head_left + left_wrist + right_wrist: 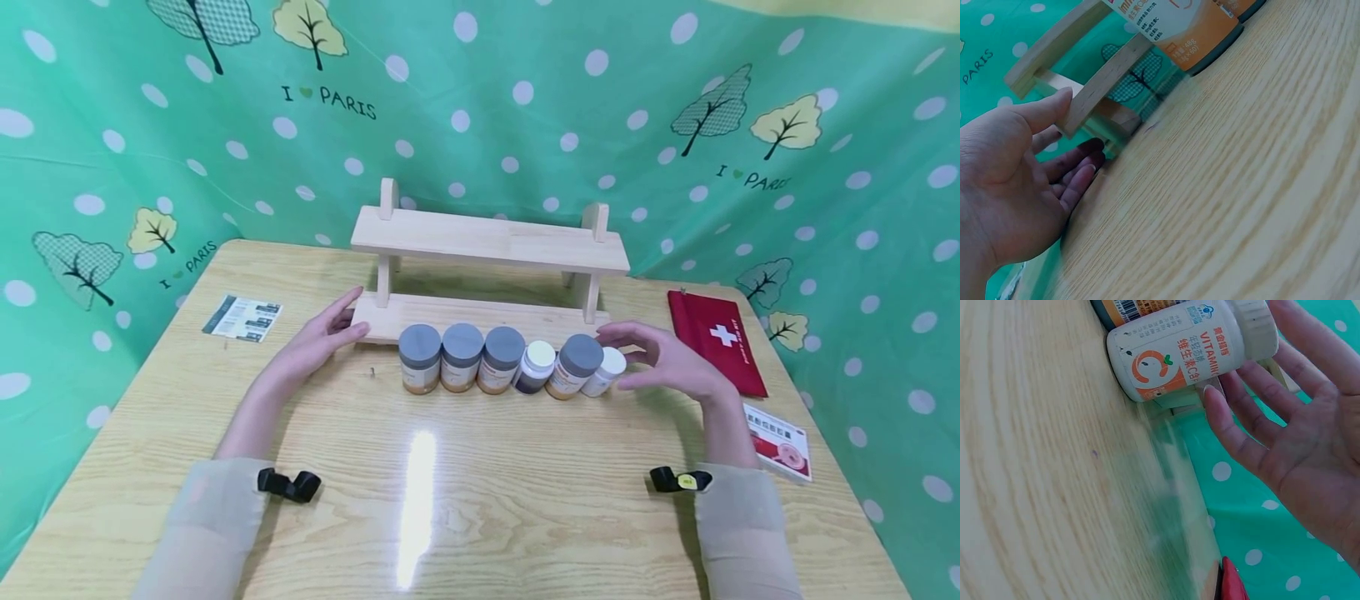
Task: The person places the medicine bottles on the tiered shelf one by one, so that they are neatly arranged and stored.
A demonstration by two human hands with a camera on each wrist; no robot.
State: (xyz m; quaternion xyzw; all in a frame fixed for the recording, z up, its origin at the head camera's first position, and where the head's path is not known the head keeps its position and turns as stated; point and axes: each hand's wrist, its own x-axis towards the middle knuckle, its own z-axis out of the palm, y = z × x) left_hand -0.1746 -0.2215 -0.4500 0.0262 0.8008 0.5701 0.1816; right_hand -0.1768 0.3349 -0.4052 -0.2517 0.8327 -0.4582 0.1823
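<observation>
A two-tier wooden shelf (pixel 487 242) stands at the back of the table. At its left end my left hand (pixel 311 343) grips the lower plank (pixel 465 310), thumb at the front corner and fingers curled around the end. Lined up before the shelf are several grey-lidded jars (pixel 461 358), a small dark bottle with a white cap (pixel 536 367) and a white vitamin C bottle (pixel 1175 353). My right hand (pixel 671 362) is by the shelf's right end, fingers spread and loosely bent, fingertips beside the vitamin C bottle and holding nothing.
On the right lie a red first-aid pouch (pixel 716 342) and a medicine box (pixel 780 442). A flat white-and-blue packet (pixel 242 318) lies at the left. Green printed cloth (pixel 480 108) hangs behind and beside the table (pixel 525 500).
</observation>
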